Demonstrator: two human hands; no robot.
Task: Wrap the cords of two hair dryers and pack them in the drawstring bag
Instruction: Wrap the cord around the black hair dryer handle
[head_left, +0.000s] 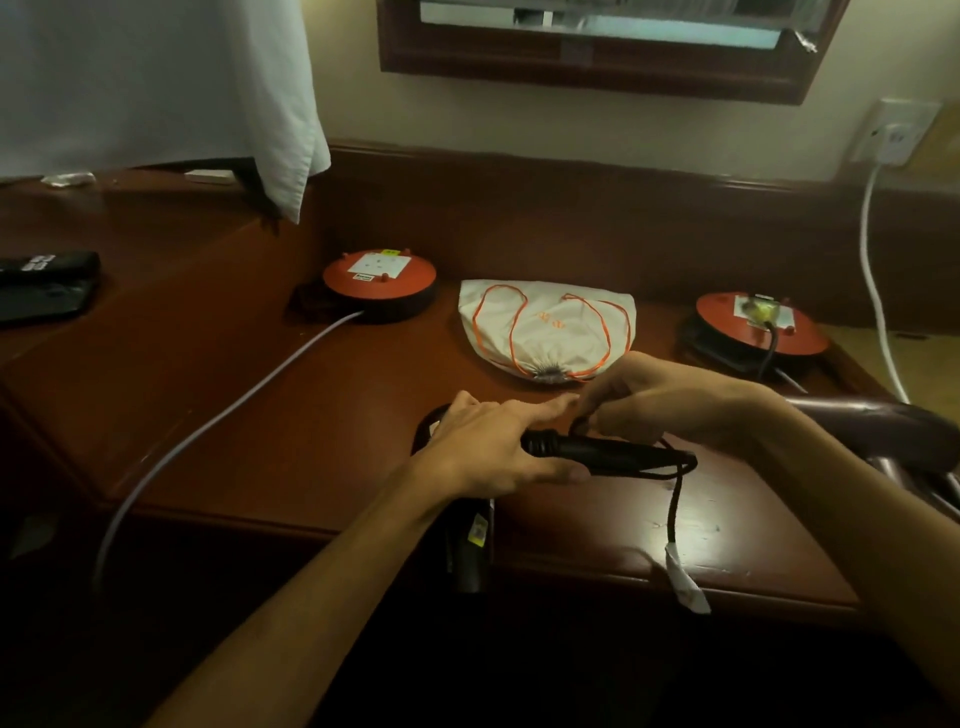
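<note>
A black hair dryer (613, 453) lies across the desk's front, its body partly under my left hand (493, 447), which holds it down with the thumb below and fingers stretched over it. My right hand (670, 405) pinches the dryer's black cord (675, 499) near the handle; a loop wraps the handle and the loose end hangs over the desk edge with a white tag (685, 582). A second, dark maroon hair dryer (893, 426) lies at the right, behind my right wrist. The white drawstring bag (550, 325) with orange strings lies flat behind my hands, its gathered mouth facing me.
Two red round cable reels (379, 278) (758, 325) flank the bag on the brown desk (260, 395). A grey cable (208, 436) runs from the left reel off the front edge. A white cable (872, 270) hangs from a wall socket. Black items (47, 286) lie far left.
</note>
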